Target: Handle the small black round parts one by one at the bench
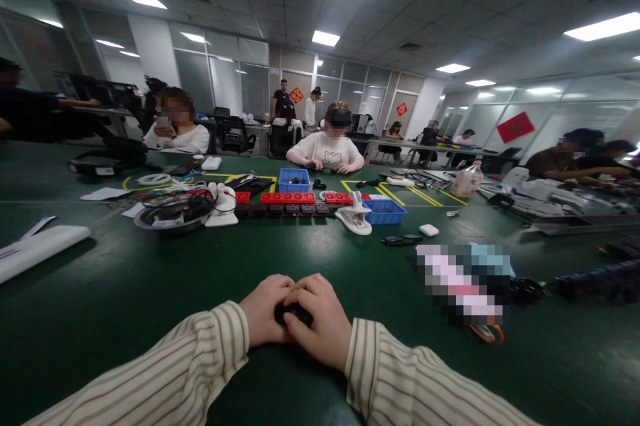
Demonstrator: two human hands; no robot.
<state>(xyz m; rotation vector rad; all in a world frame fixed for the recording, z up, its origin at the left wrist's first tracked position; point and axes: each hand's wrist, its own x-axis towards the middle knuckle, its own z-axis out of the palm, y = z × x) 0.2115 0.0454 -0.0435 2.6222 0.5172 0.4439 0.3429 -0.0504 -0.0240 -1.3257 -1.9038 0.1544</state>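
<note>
My left hand [265, 309] and my right hand [320, 326] rest together on the green table [150, 293], close in front of me. Both are closed around a small black object [293, 313] held between them; only a sliver of it shows between the fingers. Striped sleeves cover both forearms.
Across the table lie red and black strips of parts [287, 198], two blue bins [384, 211], a white clamp-like device [354, 216], a metal bowl with cables [173, 213] and a white box [40, 246] at left. A blurred packet [465, 283] lies right. Several people sit around.
</note>
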